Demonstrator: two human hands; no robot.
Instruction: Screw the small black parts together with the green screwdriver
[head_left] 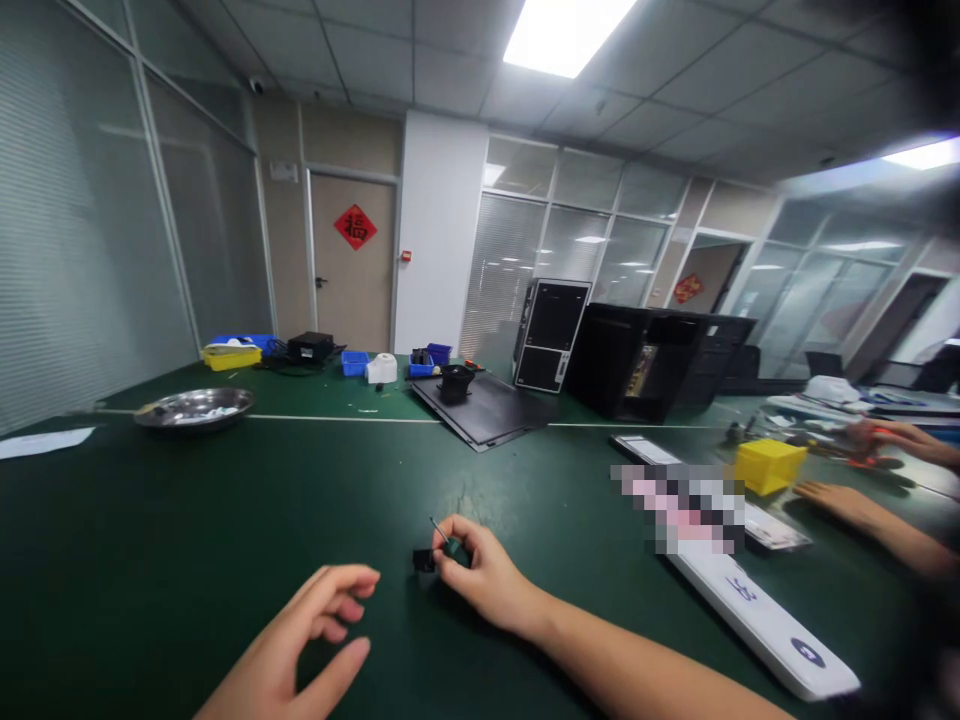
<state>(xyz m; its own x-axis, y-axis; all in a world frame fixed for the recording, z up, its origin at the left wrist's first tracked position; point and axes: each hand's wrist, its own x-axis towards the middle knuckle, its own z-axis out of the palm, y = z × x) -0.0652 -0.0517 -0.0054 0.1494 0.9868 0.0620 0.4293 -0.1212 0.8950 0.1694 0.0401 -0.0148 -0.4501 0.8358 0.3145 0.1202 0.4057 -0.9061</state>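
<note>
My right hand [487, 575] is closed near the middle front of the green table [360, 480]. Between its fingers is a small dark green tool [452, 547] with a thin metal shaft that points up and left; much of it is hidden by the fingers. A small black block [424, 561] lies right at the fingertips, and whether the hand also grips it I cannot tell. My left hand [315, 625] hovers to the left, fingers curved and apart, with nothing in it.
A metal bowl [196, 408] stands at left. Further back are a black panel [499, 412], blue bins [355, 363] and computer cases [553, 335]. Rightward lie a long white box [757, 610], a yellow bin [770, 466] and a co-worker's hands [840, 503].
</note>
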